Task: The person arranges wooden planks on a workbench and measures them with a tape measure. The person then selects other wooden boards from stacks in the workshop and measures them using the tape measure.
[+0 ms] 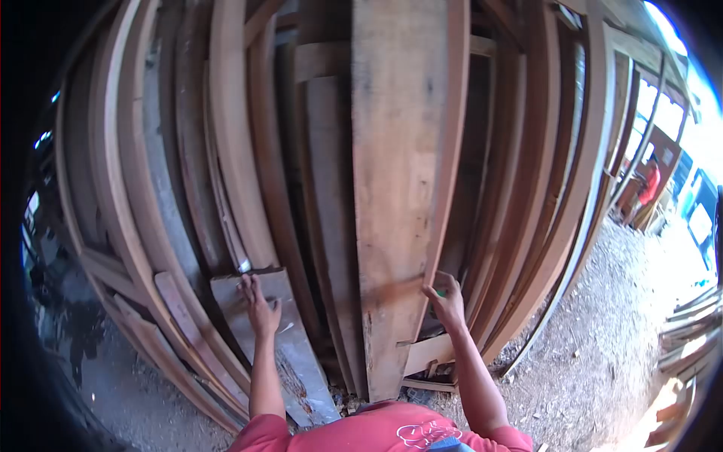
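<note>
A wide, pale wooden plank (pixel 395 173) stands upright in front of me, leaning with the other timber. My right hand (pixel 447 305) is closed at its right edge, thumb toward the front face and fingers curled behind. A small green spot shows at that hand, too small to name. My left hand (pixel 263 313) is open, fingers pointing up, by the top of a short greyish board (pixel 290 346). Whether its fingertips press on that board I cannot tell. A narrow grey board (pixel 331 203) leans between my two hands.
Several long boards (pixel 557 173) lean upright on both sides. A low wooden piece (pixel 429 354) lies near the plank's foot. Chips cover the ground (pixel 602 331) at right, beside a stack of wood strips (pixel 689 331). A person in red (pixel 649 183) is far off.
</note>
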A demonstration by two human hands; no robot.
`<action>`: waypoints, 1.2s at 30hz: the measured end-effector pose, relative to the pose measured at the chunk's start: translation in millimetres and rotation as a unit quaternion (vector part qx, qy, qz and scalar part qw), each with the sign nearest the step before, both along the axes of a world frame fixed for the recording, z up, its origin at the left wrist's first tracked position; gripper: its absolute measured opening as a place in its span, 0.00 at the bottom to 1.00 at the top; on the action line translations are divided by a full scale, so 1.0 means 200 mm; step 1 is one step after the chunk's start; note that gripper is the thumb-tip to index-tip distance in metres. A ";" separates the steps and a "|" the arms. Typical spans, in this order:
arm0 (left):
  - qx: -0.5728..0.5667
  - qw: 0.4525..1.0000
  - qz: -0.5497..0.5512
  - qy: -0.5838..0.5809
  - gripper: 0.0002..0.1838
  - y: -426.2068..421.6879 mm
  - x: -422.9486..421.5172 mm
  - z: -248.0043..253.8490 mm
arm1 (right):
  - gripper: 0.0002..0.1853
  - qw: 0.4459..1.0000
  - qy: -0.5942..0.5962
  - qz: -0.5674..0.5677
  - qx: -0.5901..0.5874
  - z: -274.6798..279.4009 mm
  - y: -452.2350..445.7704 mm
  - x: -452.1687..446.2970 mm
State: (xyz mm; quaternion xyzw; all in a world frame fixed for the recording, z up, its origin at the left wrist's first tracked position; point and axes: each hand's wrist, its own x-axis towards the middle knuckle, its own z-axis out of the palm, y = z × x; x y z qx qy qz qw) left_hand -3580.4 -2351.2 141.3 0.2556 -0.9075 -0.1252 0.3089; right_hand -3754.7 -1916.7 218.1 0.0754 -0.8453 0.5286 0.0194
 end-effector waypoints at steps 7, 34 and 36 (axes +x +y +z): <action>0.029 0.998 0.055 0.017 0.48 0.04 -0.02 -0.01 | 0.34 0.997 0.032 0.044 0.056 -0.01 -0.09 -0.07; 0.480 0.829 -0.255 0.128 0.16 1.41 -0.49 0.09 | 0.21 0.992 -0.006 0.122 -0.039 -0.01 0.43 0.03; 0.482 0.829 -0.256 0.124 0.17 1.44 -0.51 0.23 | 0.21 0.994 -0.013 0.100 -0.043 -0.02 0.50 0.00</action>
